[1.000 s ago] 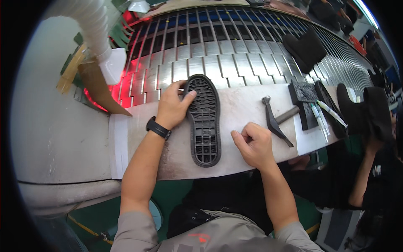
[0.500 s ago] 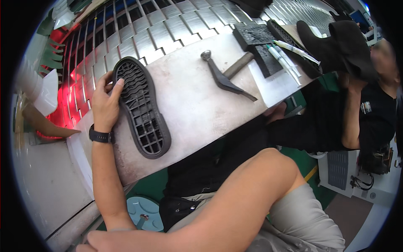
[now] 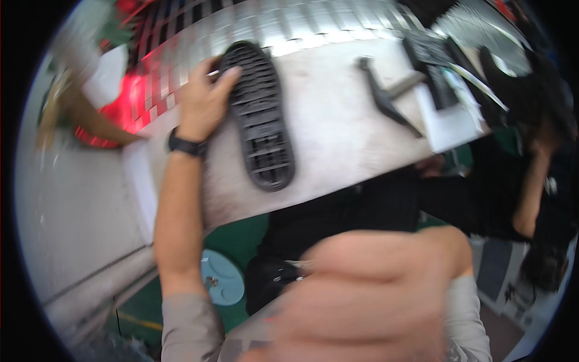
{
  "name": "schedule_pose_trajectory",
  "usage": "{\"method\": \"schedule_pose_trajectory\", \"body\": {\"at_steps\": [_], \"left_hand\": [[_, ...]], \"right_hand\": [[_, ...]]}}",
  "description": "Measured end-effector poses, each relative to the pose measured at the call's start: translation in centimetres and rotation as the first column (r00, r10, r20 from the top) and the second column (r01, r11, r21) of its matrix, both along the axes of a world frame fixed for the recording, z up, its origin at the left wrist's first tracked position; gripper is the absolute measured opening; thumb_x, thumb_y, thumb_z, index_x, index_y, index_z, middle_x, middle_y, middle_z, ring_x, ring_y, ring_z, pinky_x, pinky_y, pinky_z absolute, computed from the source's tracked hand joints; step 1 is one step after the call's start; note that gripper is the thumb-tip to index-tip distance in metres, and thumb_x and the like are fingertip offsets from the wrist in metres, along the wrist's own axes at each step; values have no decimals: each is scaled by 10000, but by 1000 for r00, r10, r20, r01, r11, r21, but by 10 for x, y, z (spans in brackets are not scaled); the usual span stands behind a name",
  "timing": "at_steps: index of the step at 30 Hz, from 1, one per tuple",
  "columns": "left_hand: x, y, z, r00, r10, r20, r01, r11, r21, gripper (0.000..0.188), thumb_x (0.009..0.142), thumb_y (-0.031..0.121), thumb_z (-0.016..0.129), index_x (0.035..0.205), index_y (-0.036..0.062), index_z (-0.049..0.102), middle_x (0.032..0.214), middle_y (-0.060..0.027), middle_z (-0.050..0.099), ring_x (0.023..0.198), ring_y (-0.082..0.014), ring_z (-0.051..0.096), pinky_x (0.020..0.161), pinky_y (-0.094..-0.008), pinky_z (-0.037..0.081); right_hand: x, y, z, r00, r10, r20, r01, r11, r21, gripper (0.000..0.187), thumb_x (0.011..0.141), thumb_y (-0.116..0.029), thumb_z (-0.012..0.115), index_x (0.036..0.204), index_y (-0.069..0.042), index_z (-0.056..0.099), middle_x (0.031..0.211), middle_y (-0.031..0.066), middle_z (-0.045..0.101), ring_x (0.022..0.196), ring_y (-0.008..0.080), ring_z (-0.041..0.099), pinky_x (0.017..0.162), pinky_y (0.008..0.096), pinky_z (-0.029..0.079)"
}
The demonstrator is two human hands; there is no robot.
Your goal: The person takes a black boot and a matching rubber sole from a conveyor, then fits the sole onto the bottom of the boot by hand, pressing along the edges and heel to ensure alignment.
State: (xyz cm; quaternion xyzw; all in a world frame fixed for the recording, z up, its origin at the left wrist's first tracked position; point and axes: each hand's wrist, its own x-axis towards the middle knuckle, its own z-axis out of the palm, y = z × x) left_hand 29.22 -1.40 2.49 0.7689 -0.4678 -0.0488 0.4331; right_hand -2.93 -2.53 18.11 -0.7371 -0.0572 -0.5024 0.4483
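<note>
A black shoe sole (image 3: 260,120) with a gridded inner side lies on the pale worktop (image 3: 325,133). My left hand (image 3: 204,99) grips its far left edge, thumb on top and fingers down the side. A black band circles that wrist. My right hand (image 3: 368,295) looms large and blurred in the lower foreground, close to the camera and apart from the worktop. Motion smears its fingers, so their closing and any held thing cannot be made out. To the right of the sole rests a hammer (image 3: 383,99) with a curved dark head.
Black blocks (image 3: 431,66), pen-like tubes (image 3: 479,84) and a white sheet (image 3: 446,130) occupy the worktop's right end. Another person's arm (image 3: 534,187) is beyond, by dark boots (image 3: 518,78). A metal slatted conveyor (image 3: 313,27) runs along the far edge. A blue round stool (image 3: 223,277) stands below.
The view has shifted, so the worktop things sit further right in the picture. My right hand has swung from the lower left into the lower middle. My left hand still holds the sole.
</note>
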Motion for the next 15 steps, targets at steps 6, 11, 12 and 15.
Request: {"method": "schedule_pose_trajectory", "body": {"at_steps": [6,11,12,15], "left_hand": [[-4,-7,-2,998,58,-5,-58,997,49,614,968,403,776,1331,-80,667,1257,-249,747,1147,-345,745,1001,-418,572],[0,-16,-15,996,71,50,-73,997,39,667,988,447,767,1391,-70,647,1301,-244,738,1171,-322,742,1011,-409,570],[2,-17,-19,1000,20,-2,-20,999,35,660,997,424,765,1408,-77,637,1294,-240,741,1157,-308,749,995,-383,574],[3,-27,-33,994,-23,-103,24,1000,12,614,1019,340,765,1421,-99,612,1252,-213,752,1088,-248,754,962,-353,576]], "right_hand": [[11,-3,-22,975,-152,161,191,946,-263,277,508,-188,758,607,-41,545,676,38,459,586,199,440,503,303,308],[24,26,-42,988,-105,114,139,928,-346,251,534,-259,702,597,-67,553,673,23,454,608,196,429,522,316,298],[24,28,-42,991,-120,56,132,924,-359,252,542,-281,691,591,-71,560,665,18,459,607,195,430,527,323,310],[21,31,-36,994,-99,-41,77,925,-373,274,561,-352,667,577,-94,577,661,6,496,611,191,458,545,343,347]]}}
